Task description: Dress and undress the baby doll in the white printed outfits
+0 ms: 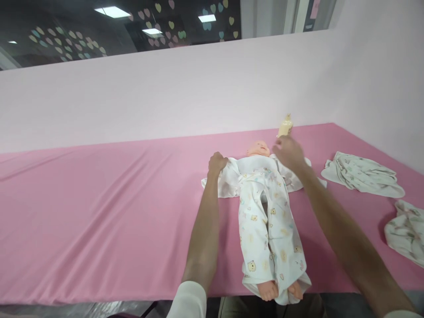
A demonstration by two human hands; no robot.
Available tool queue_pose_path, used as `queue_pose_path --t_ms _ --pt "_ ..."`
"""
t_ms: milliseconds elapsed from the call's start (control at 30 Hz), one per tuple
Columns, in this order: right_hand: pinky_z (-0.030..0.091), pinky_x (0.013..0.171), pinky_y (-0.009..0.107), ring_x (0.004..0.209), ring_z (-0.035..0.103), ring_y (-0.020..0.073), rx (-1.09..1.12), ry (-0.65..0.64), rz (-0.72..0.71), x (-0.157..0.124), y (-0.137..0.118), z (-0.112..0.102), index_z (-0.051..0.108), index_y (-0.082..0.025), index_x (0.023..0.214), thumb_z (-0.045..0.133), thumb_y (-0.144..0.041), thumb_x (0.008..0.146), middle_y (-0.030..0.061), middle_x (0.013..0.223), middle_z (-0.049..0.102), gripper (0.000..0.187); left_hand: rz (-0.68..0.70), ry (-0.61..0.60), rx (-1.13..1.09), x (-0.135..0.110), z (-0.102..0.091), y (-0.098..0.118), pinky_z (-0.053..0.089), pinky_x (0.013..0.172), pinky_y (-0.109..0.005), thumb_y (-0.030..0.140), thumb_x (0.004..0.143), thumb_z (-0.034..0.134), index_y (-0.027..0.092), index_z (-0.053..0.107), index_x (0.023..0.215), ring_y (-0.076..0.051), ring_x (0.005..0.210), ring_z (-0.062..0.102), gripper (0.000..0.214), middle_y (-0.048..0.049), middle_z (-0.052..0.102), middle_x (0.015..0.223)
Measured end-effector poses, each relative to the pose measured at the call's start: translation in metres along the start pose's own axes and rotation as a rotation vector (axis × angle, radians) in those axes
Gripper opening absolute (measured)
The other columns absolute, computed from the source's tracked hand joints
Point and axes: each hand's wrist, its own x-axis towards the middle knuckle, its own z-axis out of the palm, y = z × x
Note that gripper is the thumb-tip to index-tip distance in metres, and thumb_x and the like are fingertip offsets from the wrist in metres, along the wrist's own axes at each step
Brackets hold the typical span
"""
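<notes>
White left sleeve [228, 181]: pinching it in fingers [220, 159] of left hand [216, 164]; curling right hand [289, 152] at right sleeve [291, 180], cannot tell whether gripping, with doll [259, 149] between, bottle [285, 126] beyond.

A doll [259, 149] lies on its back on a pink cover [115, 212], head at the far end and bare feet [267, 290] at the near edge. White trousers [253, 225] printed with small bears sheathe its legs, which lie straight and slightly apart, the cloth wrinkled and loose at the ankles. A white top [255, 164] spreads out wide to both sides below the head, creased, plain across the middle.
</notes>
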Motion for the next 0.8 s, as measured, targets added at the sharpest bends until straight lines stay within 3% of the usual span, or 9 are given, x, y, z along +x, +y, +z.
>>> queue_pose_path --t_ms 67,133,233,433,533,633,800 --pt "0.046 0.087 0.033 0.107 0.059 0.024 0.058 -0.124 -0.221 -0.001 -0.037 0.015 0.061 -0.015 0.109 0.043 -0.022 0.089 0.0129 0.12 0.063 0.028 0.024 -0.007 -0.05 -0.001 0.0 0.003 0.037 0.063 -0.025 0.018 0.075 0.059 0.017 0.052 0.088 -0.015 0.072 0.054 0.014 -0.004 0.057 0.083" --pt "0.044 0.09 0.033 0.113 0.057 0.0256 -0.052 -0.254 -0.386 0.002 -0.066 0.035 0.06 -0.013 0.115 0.045 -0.018 0.087 0.0144 0.123 0.062 0.032 0.032 -0.042 -0.098 -0.003 0.001 0.005 0.039 0.06 -0.024 0.019 0.078 0.056 0.016 0.053 0.097 -0.013 0.067 0.053 0.02 -0.0038 0.058 0.084" --pt "0.044 0.086 0.032 0.108 0.061 0.0266 -0.199 -0.416 -0.51 0.011 -0.089 0.061 0.062 -0.014 0.117 0.052 -0.012 0.08 0.0148 0.117 0.066 0.038 0.026 -0.107 -0.161 -0.004 0.002 0.006 0.042 0.057 -0.024 0.022 0.079 0.057 0.015 0.053 0.111 -0.012 0.064 0.055 0.033 -0.0045 0.061 0.085" --pt "0.045 0.085 0.035 0.108 0.063 0.0289 -0.302 -0.491 -0.492 0.022 -0.097 0.08 0.062 -0.017 0.121 0.058 -0.019 0.078 0.0154 0.119 0.066 0.044 0.021 -0.14 -0.175 -0.003 0.001 -0.001 0.046 0.06 -0.026 0.029 0.074 0.067 0.014 0.054 0.117 -0.02 0.081 0.062 0.047 -0.0124 0.065 0.107" --pt "0.044 0.089 0.039 0.107 0.063 0.0302 -0.325 -0.512 -0.479 0.023 -0.097 0.084 0.063 -0.018 0.117 0.061 -0.026 0.075 0.0142 0.116 0.068 0.043 0.072 -0.143 -0.029 -0.011 0.004 -0.001 0.046 0.065 -0.028 0.032 0.077 0.065 0.012 0.056 0.116 -0.024 0.09 0.063 0.045 -0.016 0.064 0.114" --pt "0.042 0.094 0.043 0.112 0.06 0.0324 -0.336 -0.506 -0.482 0.022 -0.096 0.09 0.062 -0.018 0.116 0.063 -0.029 0.073 0.0146 0.119 0.066 0.044 0.139 -0.118 0.187 -0.024 0.01 -0.001 0.045 0.072 -0.031 0.034 0.083 0.057 0.011 0.057 0.111 -0.028 0.098 0.063 0.036 -0.0185 0.065 0.113" --pt "0.037 0.1 0.049 0.121 0.053 0.0344 -0.338 -0.469 -0.505 0.02 -0.094 0.095 0.058 -0.016 0.121 0.064 -0.026 0.074 0.0168 0.126 0.061 0.048 0.169 -0.082 0.271 -0.036 0.014 -0.014 0.042 0.073 -0.031 0.036 0.083 0.058 0.015 0.057 0.104 -0.029 0.1 0.063 0.03 -0.0163 0.067 0.107"
